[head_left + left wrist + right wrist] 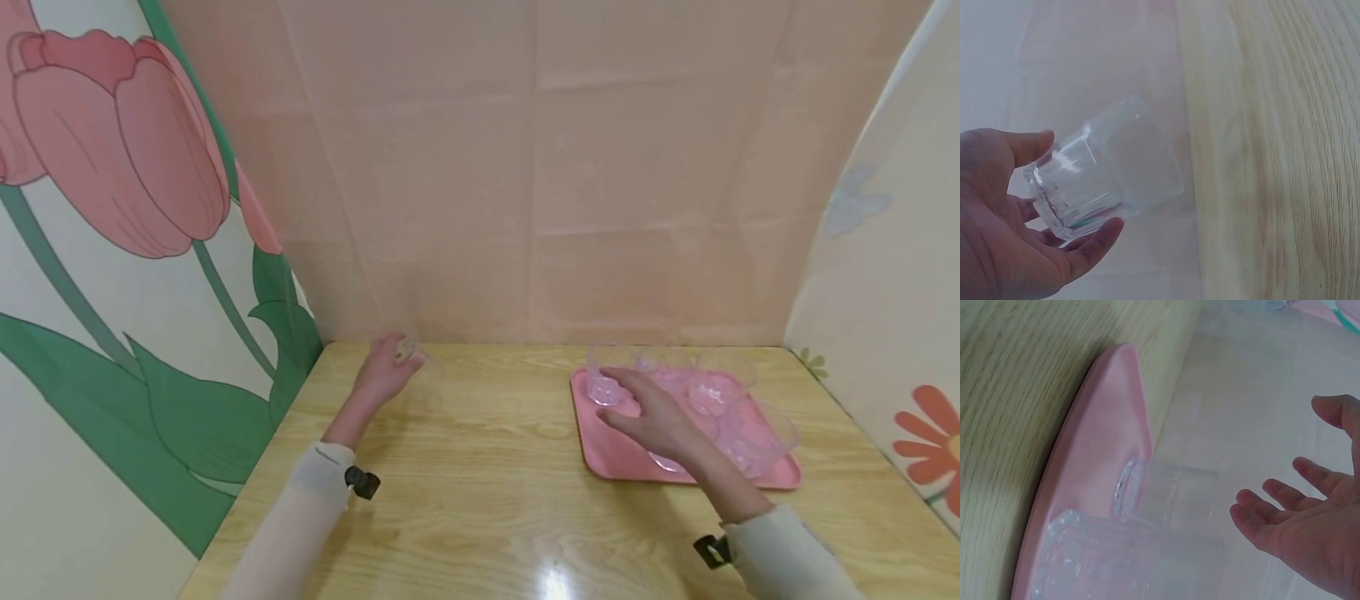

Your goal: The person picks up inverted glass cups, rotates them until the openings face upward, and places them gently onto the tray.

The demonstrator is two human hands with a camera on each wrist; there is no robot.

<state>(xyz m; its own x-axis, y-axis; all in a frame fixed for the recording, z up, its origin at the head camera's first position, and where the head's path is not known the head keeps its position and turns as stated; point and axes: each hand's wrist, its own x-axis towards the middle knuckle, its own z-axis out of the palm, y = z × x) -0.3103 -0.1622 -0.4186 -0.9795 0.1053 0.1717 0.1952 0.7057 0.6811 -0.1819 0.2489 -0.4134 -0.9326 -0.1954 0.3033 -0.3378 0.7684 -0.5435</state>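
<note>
My left hand (385, 371) grips a clear glass (1110, 165) by its thick base, thumb on one side and fingers on the other, over the far left part of the table. In the left wrist view the glass is tilted, its mouth pointing away from the palm. My right hand (651, 414) is above a pink tray (622, 454), fingers spread and holding nothing. Several clear glasses stand on that tray; one glass (1169, 490) is close to my right fingertips in the right wrist view, and another glass (1129, 559) stands beside it.
The wooden table (487, 467) ends at a pink cloth backdrop (525, 208). A wall with large painted tulips (120, 142) borders the left side, and a pale wall with an orange flower (933, 437) the right. A black camera mount (362, 482) sits on the left wrist.
</note>
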